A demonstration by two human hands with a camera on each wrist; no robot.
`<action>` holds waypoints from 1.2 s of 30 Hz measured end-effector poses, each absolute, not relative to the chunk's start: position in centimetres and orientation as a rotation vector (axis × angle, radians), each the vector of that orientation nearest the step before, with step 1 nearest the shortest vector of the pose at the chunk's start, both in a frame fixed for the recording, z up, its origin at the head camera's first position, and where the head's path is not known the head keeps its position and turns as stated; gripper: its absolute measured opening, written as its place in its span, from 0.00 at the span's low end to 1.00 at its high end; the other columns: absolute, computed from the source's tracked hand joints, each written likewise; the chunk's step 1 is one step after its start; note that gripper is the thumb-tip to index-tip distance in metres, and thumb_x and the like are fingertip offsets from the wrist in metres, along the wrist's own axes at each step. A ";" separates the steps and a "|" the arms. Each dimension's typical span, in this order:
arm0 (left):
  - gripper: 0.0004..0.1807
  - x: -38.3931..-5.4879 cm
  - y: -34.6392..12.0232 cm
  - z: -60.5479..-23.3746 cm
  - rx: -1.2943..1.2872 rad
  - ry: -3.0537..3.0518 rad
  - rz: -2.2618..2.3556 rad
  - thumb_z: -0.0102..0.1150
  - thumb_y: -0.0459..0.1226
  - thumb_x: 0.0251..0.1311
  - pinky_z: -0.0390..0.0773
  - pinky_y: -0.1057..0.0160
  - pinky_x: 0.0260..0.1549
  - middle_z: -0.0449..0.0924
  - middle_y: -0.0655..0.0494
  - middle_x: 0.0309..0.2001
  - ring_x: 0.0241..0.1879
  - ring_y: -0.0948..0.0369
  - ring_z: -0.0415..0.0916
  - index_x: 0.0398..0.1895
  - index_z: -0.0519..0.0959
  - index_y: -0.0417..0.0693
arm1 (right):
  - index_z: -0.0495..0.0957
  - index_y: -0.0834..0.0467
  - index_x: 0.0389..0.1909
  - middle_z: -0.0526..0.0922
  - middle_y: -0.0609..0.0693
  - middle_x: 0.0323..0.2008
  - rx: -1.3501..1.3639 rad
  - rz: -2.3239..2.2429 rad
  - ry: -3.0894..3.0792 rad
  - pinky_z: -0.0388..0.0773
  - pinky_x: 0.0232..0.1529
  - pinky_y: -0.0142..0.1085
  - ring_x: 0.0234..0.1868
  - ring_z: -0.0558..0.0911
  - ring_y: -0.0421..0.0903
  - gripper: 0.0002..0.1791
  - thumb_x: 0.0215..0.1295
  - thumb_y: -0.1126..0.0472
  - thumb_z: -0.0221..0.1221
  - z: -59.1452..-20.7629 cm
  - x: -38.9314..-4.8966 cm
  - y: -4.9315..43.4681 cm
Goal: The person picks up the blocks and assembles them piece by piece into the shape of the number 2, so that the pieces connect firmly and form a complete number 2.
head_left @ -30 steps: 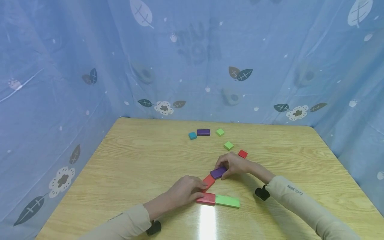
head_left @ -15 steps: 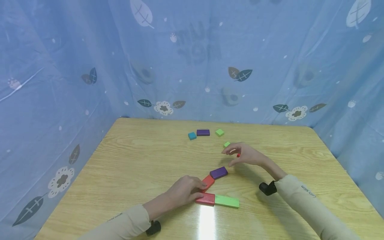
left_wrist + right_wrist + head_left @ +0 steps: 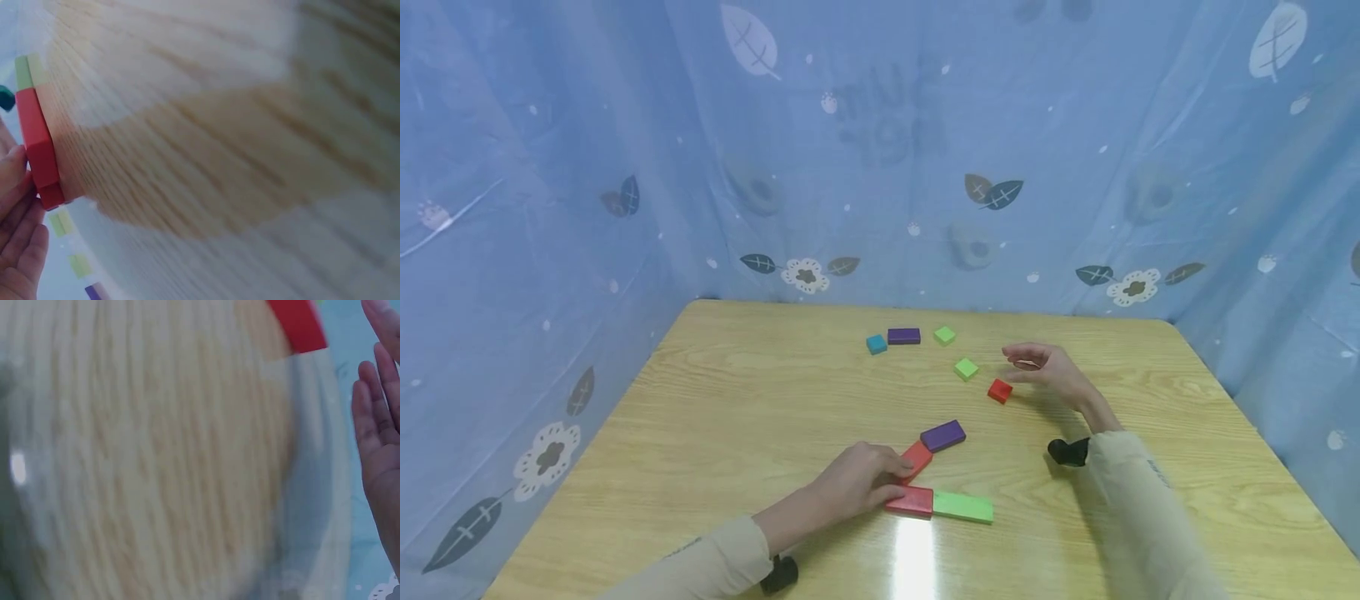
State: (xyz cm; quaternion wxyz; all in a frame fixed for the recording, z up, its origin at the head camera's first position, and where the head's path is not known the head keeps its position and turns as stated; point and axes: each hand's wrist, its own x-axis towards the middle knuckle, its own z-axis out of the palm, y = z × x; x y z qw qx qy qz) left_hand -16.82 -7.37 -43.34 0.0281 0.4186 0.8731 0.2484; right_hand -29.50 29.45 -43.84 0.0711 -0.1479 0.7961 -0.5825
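My left hand [image 3: 859, 481] is at two red blocks, its fingertips on the upper, slanted red block [image 3: 917, 458] and its thumb at the lower red block [image 3: 912, 501]. In the left wrist view, the thumb and fingers meet the near end of a red block [image 3: 39, 140]. A long green block [image 3: 962, 507] continues the lower one to the right. A purple block [image 3: 943, 436] touches the slanted block's far end. My right hand [image 3: 1051, 371] hovers empty with parted fingers, just beside a small red square block [image 3: 1000, 391].
Two small green square blocks [image 3: 966, 369] lie left of the right hand. Farther back are a purple block [image 3: 903, 336] and a blue square block [image 3: 876, 344]. The wooden table [image 3: 760, 392] ends at a blue patterned curtain [image 3: 880, 167].
My right hand has let go of the purple block and moved back and right to the small red square block. The left hand stays on the red blocks.
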 end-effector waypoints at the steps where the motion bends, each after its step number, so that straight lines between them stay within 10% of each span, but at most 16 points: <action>1: 0.14 -16.8 -7.4 -43.4 1.288 2.694 0.769 0.65 0.39 0.59 0.76 0.69 0.48 0.84 0.58 0.45 0.47 0.65 0.79 0.46 0.84 0.46 | 0.69 0.74 0.59 0.71 0.67 0.61 -0.429 -1.730 2.396 0.74 0.54 0.30 0.59 0.75 0.52 0.30 0.55 0.70 0.66 -44.1 -29.6 29.5; 6: 0.14 -16.7 -7.4 -43.5 1.273 2.701 0.777 0.65 0.39 0.58 0.77 0.69 0.48 0.84 0.58 0.45 0.47 0.65 0.79 0.47 0.84 0.46 | 0.69 0.73 0.60 0.70 0.70 0.60 -0.419 -1.626 2.402 0.73 0.54 0.27 0.61 0.70 0.63 0.32 0.55 0.68 0.68 -44.5 -29.9 29.4; 36: 0.14 -16.7 -7.4 -43.2 1.270 2.709 0.745 0.65 0.39 0.58 0.76 0.68 0.49 0.84 0.57 0.45 0.47 0.64 0.79 0.47 0.84 0.45 | 0.77 0.70 0.50 0.82 0.64 0.45 -0.447 -1.438 2.667 0.79 0.40 0.28 0.41 0.82 0.48 0.21 0.56 0.67 0.67 -42.4 -28.5 27.3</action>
